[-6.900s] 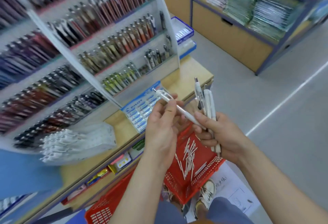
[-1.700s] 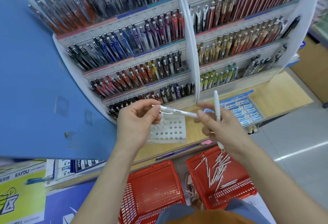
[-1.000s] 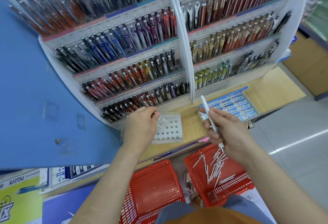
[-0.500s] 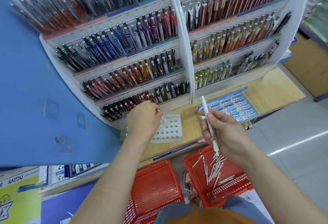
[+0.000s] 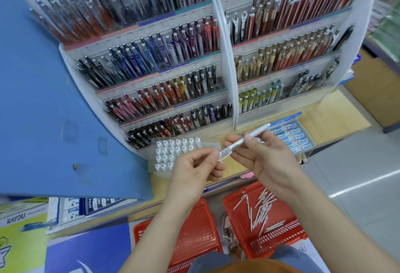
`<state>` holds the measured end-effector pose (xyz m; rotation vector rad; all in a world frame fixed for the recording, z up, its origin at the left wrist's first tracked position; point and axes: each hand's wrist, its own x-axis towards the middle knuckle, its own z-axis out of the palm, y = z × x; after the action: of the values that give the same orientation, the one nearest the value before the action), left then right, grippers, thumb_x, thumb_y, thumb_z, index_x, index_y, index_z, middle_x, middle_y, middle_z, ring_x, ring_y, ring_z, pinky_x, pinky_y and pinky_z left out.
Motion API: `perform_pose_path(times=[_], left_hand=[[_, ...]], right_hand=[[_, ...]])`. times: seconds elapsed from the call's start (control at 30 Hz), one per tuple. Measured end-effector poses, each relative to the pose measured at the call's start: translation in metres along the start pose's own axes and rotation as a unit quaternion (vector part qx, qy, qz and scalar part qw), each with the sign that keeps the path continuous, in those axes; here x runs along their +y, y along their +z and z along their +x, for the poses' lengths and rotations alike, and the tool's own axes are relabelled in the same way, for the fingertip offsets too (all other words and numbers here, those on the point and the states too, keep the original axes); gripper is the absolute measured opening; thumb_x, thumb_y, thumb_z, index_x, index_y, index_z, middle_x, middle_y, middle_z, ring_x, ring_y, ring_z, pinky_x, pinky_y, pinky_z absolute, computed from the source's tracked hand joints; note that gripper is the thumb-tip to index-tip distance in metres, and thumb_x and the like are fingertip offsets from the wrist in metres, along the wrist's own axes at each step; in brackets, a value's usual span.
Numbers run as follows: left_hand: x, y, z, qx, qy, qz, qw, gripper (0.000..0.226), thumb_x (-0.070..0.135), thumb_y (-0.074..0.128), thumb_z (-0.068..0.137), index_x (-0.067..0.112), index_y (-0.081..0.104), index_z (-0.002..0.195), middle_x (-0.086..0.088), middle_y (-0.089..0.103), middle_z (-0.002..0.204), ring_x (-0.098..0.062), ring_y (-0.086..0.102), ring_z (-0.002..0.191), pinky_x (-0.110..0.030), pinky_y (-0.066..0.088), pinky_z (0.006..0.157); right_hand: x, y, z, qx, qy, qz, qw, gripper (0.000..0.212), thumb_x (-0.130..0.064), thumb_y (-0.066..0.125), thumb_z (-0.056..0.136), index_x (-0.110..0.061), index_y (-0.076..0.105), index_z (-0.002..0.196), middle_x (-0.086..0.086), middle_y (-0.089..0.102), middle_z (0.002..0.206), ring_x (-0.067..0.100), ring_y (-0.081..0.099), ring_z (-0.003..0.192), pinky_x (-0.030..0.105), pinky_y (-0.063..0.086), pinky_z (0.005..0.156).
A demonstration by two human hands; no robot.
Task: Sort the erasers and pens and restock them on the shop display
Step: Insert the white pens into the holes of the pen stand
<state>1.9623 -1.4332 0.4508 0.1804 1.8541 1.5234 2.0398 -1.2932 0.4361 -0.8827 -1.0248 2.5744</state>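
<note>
Both hands share one white pen [image 5: 256, 133], held slantwise just above the wooden shelf [image 5: 337, 113]; the left hand [image 5: 198, 170] pinches its lower end narrowly between thumb and forefinger, and the right hand [image 5: 267, 161] curls thumb and fingers round its middle; the clear holder [image 5: 173, 153], partly filled with white pens, stands just left of the hands at the foot of the display rack [image 5: 227, 67]; the eraser box [image 5: 293, 138] lies just beyond the right hand; below the shelf edge two red baskets sit side by side, the right basket [image 5: 279, 245] holding loose white pens.
</note>
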Motion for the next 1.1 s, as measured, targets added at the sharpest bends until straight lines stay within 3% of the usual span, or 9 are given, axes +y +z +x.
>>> perform_pose_path(times=[0.1,0.2,0.43,0.6,0.73,0.87,0.93,1.0,1.1], left_hand=[[-0.005,-0.006,-0.002,0.055,0.019,-0.024,0.998,0.008,0.011,0.064,0.086,0.011,0.071,0.088,-0.007,0.069,0.067,-0.015,0.062,0.06,-0.024,0.054,0.06],[-0.004,-0.012,-0.002,0.084,0.042,-0.01,0.996,0.004,0.011,0.068,0.082,0.012,0.072,0.084,-0.007,0.07,0.068,-0.016,0.064,0.062,-0.024,0.055,0.062],[0.009,-0.037,-0.006,0.128,0.12,0.046,0.983,0.015,0.009,0.075,0.074,0.025,0.074,0.074,0.002,0.071,0.068,-0.012,0.066,0.065,-0.018,0.051,0.061],[0.016,-0.074,-0.008,0.215,0.192,0.211,0.934,0.015,0.016,0.068,0.084,0.031,0.07,0.082,0.008,0.069,0.075,-0.008,0.064,0.072,-0.021,0.051,0.067],[0.015,-0.091,-0.009,0.222,0.24,0.373,0.868,0.01,0.014,0.067,0.085,0.024,0.068,0.086,0.011,0.064,0.08,-0.007,0.06,0.073,-0.02,0.046,0.067],[0.006,-0.092,-0.006,0.233,0.207,0.406,0.859,0.005,0.017,0.069,0.083,0.02,0.07,0.087,0.008,0.066,0.079,-0.011,0.06,0.072,-0.028,0.049,0.07],[0.003,-0.089,-0.003,0.225,0.178,0.412,0.865,0.005,0.021,0.069,0.084,0.02,0.071,0.088,0.008,0.067,0.078,-0.01,0.061,0.071,-0.029,0.051,0.07],[-0.001,-0.085,0.0,0.221,0.165,0.428,0.86,0.007,0.024,0.068,0.084,0.019,0.071,0.089,0.007,0.066,0.076,-0.011,0.061,0.071,-0.03,0.051,0.07],[-0.007,-0.081,0.008,0.221,0.156,0.445,0.854,0.01,0.024,0.067,0.085,0.017,0.071,0.089,0.002,0.066,0.078,-0.017,0.062,0.073,-0.034,0.05,0.07]], right_hand=[[-0.002,0.0,0.001,0.031,-0.007,-0.013,0.999,0.002,-0.009,0.056,0.09,-0.01,0.056,0.088,0.013,0.071,0.088,0.023,0.069,0.079,0.029,0.057,0.067],[-0.006,-0.003,0.001,0.066,-0.032,-0.024,0.997,0.003,-0.008,0.062,0.086,-0.009,0.059,0.086,0.007,0.068,0.071,0.019,0.067,0.067,0.024,0.057,0.063],[0.007,0.002,0.006,0.064,0.0,-0.069,0.996,0.018,-0.02,0.059,0.091,-0.004,0.062,0.084,0.012,0.07,0.069,0.017,0.067,0.06,0.023,0.057,0.057],[0.029,-0.003,0.021,0.068,0.018,-0.222,0.973,0.012,-0.019,0.062,0.09,-0.01,0.068,0.089,0.004,0.069,0.074,0.013,0.063,0.066,0.021,0.051,0.058],[0.048,-0.011,0.039,0.081,0.011,-0.324,0.942,0.004,-0.019,0.066,0.087,-0.018,0.068,0.084,0.001,0.063,0.075,0.018,0.059,0.071,0.033,0.053,0.065],[0.066,-0.015,0.051,0.086,0.009,-0.43,0.899,0.023,-0.027,0.071,0.082,-0.013,0.07,0.1,0.002,0.067,0.081,0.024,0.065,0.081,0.045,0.054,0.083],[0.073,-0.019,0.055,0.094,0.005,-0.441,0.893,0.023,-0.024,0.072,0.081,-0.01,0.071,0.1,-0.001,0.063,0.072,0.021,0.062,0.071,0.047,0.054,0.081],[0.076,-0.023,0.057,0.108,0.012,-0.41,0.906,0.02,-0.017,0.071,0.082,-0.007,0.071,0.1,0.001,0.061,0.069,0.019,0.059,0.064,0.046,0.054,0.079],[0.078,-0.026,0.055,0.118,0.047,-0.321,0.938,0.018,-0.01,0.068,0.085,-0.003,0.068,0.101,0.01,0.061,0.082,0.019,0.061,0.071,0.033,0.055,0.072]])
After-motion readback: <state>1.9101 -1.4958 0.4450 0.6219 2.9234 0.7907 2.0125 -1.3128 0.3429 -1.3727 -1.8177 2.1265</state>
